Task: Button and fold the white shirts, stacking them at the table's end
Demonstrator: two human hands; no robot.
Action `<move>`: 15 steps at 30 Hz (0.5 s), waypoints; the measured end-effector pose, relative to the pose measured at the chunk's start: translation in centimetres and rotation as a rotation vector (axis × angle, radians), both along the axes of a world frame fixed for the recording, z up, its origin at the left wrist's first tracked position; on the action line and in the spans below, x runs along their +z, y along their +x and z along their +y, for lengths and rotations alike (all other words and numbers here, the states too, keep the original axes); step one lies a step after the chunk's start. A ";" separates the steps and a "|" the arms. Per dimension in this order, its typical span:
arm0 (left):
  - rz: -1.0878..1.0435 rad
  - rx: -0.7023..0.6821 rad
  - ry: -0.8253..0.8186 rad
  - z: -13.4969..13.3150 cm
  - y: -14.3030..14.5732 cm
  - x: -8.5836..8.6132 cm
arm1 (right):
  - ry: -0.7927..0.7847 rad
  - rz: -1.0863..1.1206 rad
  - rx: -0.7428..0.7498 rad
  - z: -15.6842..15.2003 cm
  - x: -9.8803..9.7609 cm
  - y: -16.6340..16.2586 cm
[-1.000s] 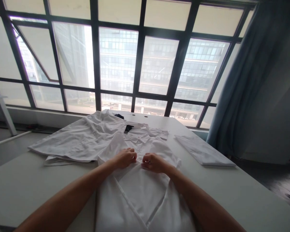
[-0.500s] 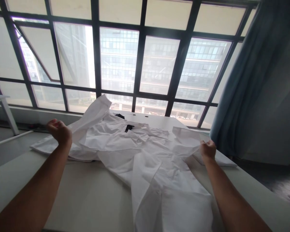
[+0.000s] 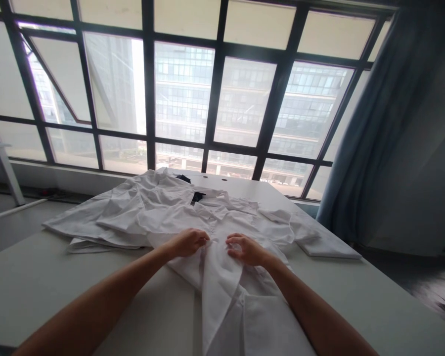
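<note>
A white button-front coat point(image 3: 222, 282) lies spread and wrinkled over the table, its lower part reaching toward me. My left hand point(image 3: 190, 242) is closed, its fingertips pinching the front of the coat near the row of buttons. Just to the right, my right hand point(image 3: 246, 248) has its fingers curled onto the same front part, the thumb below the index finger. Between the two hands a loose front flap hangs in folds. Near the collar a dark label point(image 3: 198, 198) shows. The sleeves lie to either side, partly bunched.
More white clothing point(image 3: 92, 217) is heaped on the left and at the back. A flat folded white cloth point(image 3: 330, 247) lies at the right on the white table point(image 3: 374, 296). Behind stand large windows with dark frames point(image 3: 211, 99) and a blue-grey curtain point(image 3: 359, 148).
Both hands have moved inward from the far left and right, where they held the sleeves out. The sleeves are let go and have dropped flat; the hands are now at the coat's middle.
</note>
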State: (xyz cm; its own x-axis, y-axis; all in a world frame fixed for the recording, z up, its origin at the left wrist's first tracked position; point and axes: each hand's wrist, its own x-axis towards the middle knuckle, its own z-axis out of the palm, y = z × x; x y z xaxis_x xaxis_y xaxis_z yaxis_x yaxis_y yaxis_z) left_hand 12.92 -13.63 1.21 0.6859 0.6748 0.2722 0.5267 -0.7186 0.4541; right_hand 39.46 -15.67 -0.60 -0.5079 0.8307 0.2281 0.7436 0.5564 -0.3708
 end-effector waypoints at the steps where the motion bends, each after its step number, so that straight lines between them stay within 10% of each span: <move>1: -0.037 -0.042 -0.105 0.1 -0.8 0.8 | 0.002 0.005 0.000 0.1 0.0 0.2; 8: 0.042 -0.176 -0.892 0.8 -11.4 7.1 | -0.110 -0.053 -0.013 -0.1 1.3 0.3; 11: 0.013 0.005 -0.747 0.9 -11.3 6.6 | -0.115 -0.099 -0.046 -0.8 2.4 -0.2; 15: 0.069 0.149 -0.167 0.1 -5.3 2.8 | -0.116 -0.166 -0.100 -1.4 3.4 -0.9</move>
